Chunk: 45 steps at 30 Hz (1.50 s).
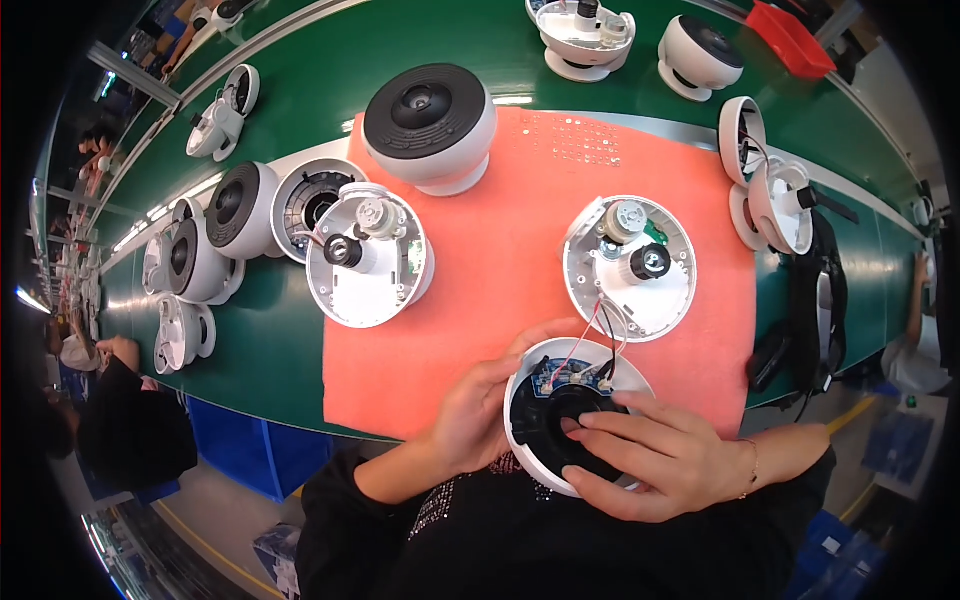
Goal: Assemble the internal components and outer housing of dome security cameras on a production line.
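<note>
Left hand (475,408) clasps the white shell (540,425) against its right side, under the right hand (665,455), whose grip is unclear.

How many of each?

One orange mat (500,260). On it, two open white cups (365,295), with one black lens (651,262) in each. One red tray (790,38). Four white balls with black faces (428,125). One left hand (478,400), one right hand (672,455), one white half-ball (548,418).
</note>
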{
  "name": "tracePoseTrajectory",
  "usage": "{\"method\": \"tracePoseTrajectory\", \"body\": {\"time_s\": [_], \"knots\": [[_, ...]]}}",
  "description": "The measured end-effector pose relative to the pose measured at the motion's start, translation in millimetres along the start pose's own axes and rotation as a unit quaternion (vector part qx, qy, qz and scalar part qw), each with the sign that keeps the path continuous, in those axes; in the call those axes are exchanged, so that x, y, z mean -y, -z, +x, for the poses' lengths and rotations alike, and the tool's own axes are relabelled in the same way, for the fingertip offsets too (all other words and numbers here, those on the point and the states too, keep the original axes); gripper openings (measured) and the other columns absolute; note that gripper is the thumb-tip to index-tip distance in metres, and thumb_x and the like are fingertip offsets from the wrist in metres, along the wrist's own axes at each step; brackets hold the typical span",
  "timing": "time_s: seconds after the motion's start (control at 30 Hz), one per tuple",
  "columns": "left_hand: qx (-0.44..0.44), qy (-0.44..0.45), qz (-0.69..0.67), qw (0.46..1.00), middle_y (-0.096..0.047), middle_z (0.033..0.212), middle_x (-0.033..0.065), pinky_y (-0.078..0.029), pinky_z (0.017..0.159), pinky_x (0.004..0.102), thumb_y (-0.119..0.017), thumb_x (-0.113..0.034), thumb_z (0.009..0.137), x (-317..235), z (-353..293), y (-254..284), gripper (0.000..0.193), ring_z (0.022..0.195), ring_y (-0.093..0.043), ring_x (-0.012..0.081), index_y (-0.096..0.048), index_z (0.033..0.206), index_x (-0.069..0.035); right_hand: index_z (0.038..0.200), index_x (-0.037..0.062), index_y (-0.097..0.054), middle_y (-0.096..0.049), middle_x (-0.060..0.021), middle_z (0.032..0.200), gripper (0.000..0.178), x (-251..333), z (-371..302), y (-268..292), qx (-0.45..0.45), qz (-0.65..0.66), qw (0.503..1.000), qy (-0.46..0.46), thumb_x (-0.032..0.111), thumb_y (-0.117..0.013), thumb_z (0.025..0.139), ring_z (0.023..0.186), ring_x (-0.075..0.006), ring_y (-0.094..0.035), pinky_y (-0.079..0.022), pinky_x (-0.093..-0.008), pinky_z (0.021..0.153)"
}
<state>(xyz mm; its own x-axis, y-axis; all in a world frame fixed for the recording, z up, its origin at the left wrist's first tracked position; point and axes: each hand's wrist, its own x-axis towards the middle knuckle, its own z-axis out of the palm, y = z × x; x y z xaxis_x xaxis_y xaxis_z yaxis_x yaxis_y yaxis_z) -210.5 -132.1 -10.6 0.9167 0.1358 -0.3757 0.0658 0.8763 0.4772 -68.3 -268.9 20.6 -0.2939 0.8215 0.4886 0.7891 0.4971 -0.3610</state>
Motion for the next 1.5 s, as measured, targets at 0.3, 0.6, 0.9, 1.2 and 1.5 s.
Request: {"method": "tracePoseTrajectory", "body": {"time_s": [0.3, 0.6, 0.9, 1.2, 1.5], "knots": [[-0.039, -0.199, 0.58, 0.789, -0.033, 0.132, 0.0181, -0.033, 0.098, 0.0475, -0.043, -0.021, 0.089, -9.2, 9.0, 22.7, 0.044, 0.125, -0.032, 0.0367, -0.039, 0.13, -0.006, 0.109, 0.0012, -0.055, -0.057, -0.0129, 0.104, 0.047, -61.7, -1.6, 63.9, 0.113, 0.209, 0.939, -0.249, 0.004, -0.068, 0.064, 0.088, -0.0328, -0.056, -0.046, -0.0397, 0.072], [0.008, -0.37, 0.713, 0.596, -0.025, 0.14, 0.0214, -0.032, 0.097, 0.0537, -0.06, -0.004, 0.067, -7.6, 52.7, 29.7, 0.034, 0.124, -0.025, 0.052, -0.062, 0.101, -0.004, 0.13, 0.0048, -0.035, -0.05, -0.0111, 0.119, 0.056, -104.1, -2.0, 54.7, 0.051, 0.522, 0.744, -0.415, 0.009, -0.063, 0.08, 0.111, -0.0174, -0.049, -0.041, -0.0283, 0.09], [-0.123, -0.324, 0.638, 0.688, -0.05, 0.114, 0.0246, -0.044, 0.086, 0.0429, -0.061, -0.006, 0.069, -23.2, 45.8, 14.0, 0.01, 0.117, -0.043, 0.0418, -0.061, 0.077, 0.001, 0.125, 0.0058, -0.038, -0.056, -0.0089, 0.107, 0.046, -133.0, 1.2, 54.9, 0.061, 0.483, 0.758, -0.434, 0.012, -0.059, 0.085, 0.1, -0.013, -0.053, -0.043, -0.0262, 0.084], [-0.208, -0.228, 0.723, 0.618, -0.064, 0.062, 0.0127, -0.049, 0.054, 0.0259, -0.078, -0.028, 0.063, -35.9, 55.0, -6.1, 0.035, 0.057, -0.065, 0.0177, -0.06, 0.064, 0.002, 0.116, 0.0037, -0.045, -0.058, -0.0058, 0.095, 0.043, -131.6, 8.9, 52.0, 0.062, 0.402, 0.798, -0.445, 0.02, -0.064, 0.082, 0.083, -0.0089, -0.056, -0.044, -0.0215, 0.07], [-0.206, -0.168, 0.753, 0.602, -0.049, 0.041, 0.0094, -0.038, 0.039, 0.0321, -0.071, -0.046, 0.066, -49.1, 58.5, -17.4, 0.05, 0.036, -0.049, 0.0242, -0.057, 0.052, -0.001, 0.076, 0.0017, -0.055, -0.048, -0.0019, 0.062, 0.031, -147.4, 3.3, 48.5, 0.093, 0.237, 0.869, -0.424, 0.03, -0.067, 0.078, 0.052, -0.0051, -0.041, -0.031, -0.0223, 0.047]]}}
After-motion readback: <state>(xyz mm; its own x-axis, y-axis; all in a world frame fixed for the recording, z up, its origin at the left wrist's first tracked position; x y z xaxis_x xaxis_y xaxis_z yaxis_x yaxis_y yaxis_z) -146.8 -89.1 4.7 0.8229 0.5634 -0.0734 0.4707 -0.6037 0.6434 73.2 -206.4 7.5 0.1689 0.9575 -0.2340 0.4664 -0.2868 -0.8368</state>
